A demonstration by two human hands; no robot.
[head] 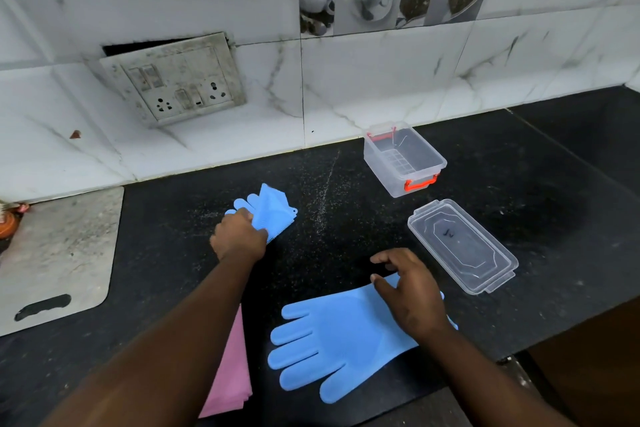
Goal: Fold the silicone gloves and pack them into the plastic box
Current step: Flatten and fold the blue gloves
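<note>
A folded blue silicone glove (273, 208) lies on the black counter (329, 184), and my left hand (239, 236) grips its near edge. A second blue glove (332, 333) lies flat and unfolded near the counter's front, fingers pointing left. My right hand (408, 288) rests over its cuff end with the fingers spread and curled. The clear plastic box (403, 158) with red clips stands open and empty by the wall. Its clear lid (462, 244) lies on the counter to the right of my right hand.
A pink cloth (232, 374) lies under my left forearm at the counter's front. A grey stone board (59, 260) sits at the left, with an orange-brown item (7, 222) at its far edge. A switch and socket panel (176, 78) is on the tiled wall.
</note>
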